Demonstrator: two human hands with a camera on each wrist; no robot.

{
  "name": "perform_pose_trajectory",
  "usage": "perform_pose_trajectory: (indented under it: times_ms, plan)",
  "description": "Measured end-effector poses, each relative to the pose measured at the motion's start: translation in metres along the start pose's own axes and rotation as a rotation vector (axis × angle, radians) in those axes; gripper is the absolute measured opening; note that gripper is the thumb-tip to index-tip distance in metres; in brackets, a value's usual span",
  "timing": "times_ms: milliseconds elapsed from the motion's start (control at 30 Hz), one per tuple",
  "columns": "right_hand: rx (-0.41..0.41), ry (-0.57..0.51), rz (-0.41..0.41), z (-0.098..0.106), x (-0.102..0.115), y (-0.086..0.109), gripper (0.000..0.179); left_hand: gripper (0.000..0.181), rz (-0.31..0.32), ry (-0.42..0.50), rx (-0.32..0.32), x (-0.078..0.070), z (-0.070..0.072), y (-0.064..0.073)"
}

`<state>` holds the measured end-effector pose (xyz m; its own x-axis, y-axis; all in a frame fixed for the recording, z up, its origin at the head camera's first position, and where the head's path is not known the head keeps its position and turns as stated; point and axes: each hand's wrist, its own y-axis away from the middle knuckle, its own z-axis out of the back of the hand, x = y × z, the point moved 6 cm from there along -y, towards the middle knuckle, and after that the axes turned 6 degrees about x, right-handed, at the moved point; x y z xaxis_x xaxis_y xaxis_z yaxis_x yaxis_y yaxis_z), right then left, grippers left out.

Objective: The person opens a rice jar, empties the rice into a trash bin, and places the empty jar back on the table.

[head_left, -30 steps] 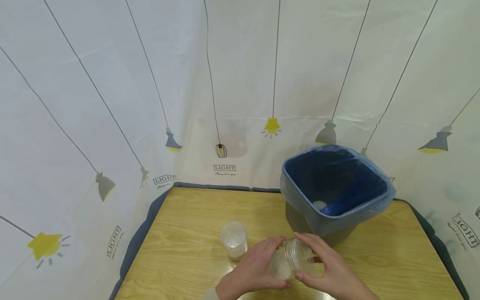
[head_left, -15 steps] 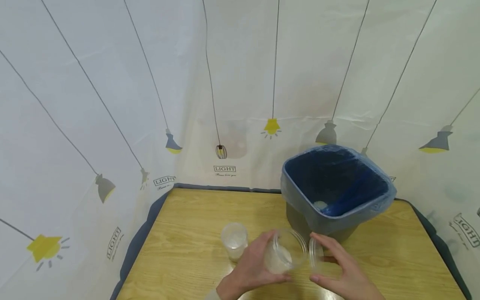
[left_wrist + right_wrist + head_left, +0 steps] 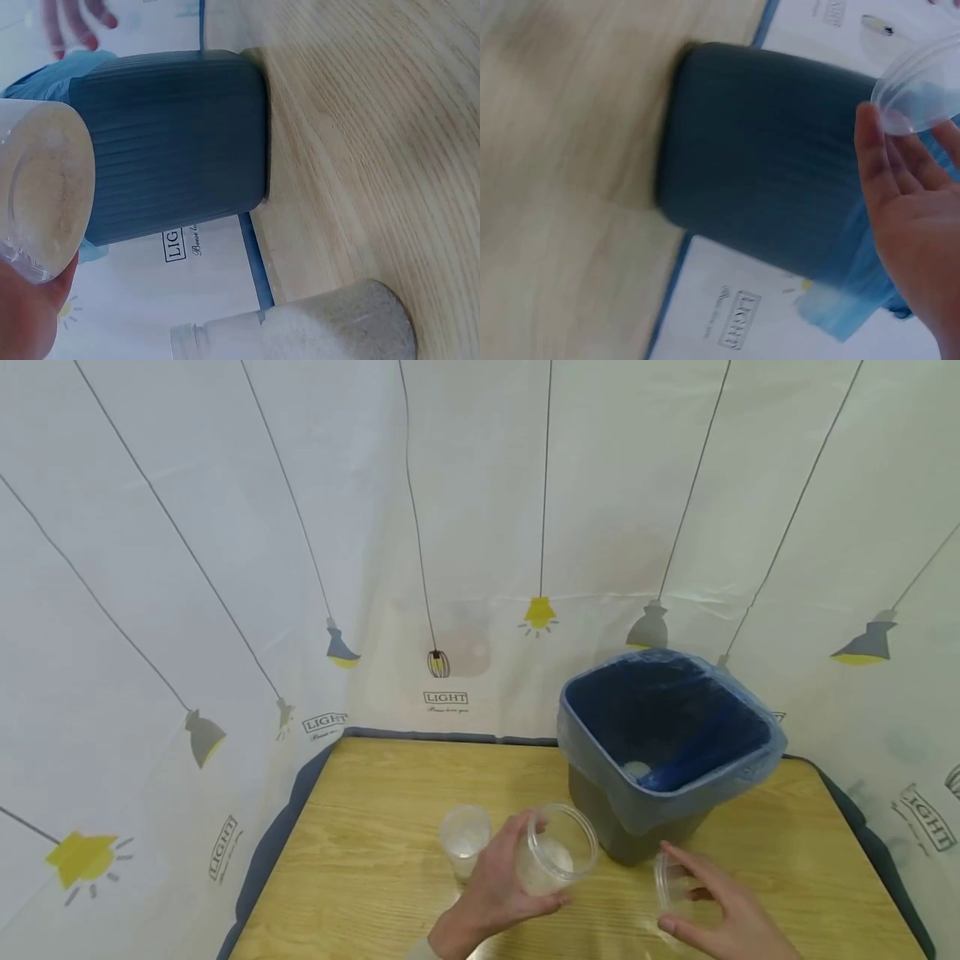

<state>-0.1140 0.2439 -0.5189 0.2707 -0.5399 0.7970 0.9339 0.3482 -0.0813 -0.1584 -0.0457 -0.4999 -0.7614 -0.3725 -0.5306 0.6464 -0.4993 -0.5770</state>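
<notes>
My left hand [image 3: 491,889] grips a clear plastic jar [image 3: 542,870], held above the table with its uncovered mouth tilted to the right. Pale, grainy matter shows inside it, and the left wrist view looks at the underside of this jar [image 3: 51,187]. Off to the right, my right hand [image 3: 723,910] holds a clear round lid [image 3: 663,885] by its edge, apart from the jar. The lid [image 3: 915,90] also appears in the right wrist view. Left of the held jar stands a second clear jar [image 3: 465,837] with pale grains in it, partly hidden behind my left hand.
A grey bin [image 3: 611,818] lined with a blue bag [image 3: 690,777] stands on the wooden table [image 3: 375,860], just beyond my hands. Something small and pale [image 3: 637,768] lies inside it. A printed cloth [image 3: 465,527] hangs behind and along the sides.
The lid has come off the jar and moved right in my right hand. My left hand still holds the jar, now with its round mouth exposed.
</notes>
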Motion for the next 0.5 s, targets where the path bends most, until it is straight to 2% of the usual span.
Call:
perform_pose_trajectory:
  times_ms: [300,500]
  plan:
    - [-0.038,0.153,-0.203,0.002,-0.039,0.002,0.081,0.095,0.02,-0.001,-0.022,0.002,0.006,0.0]
    - [0.016,0.216,-0.311,0.003,-0.073,0.002,0.09,0.098,0.018,-0.035,-0.007,0.002,0.01,-0.006]
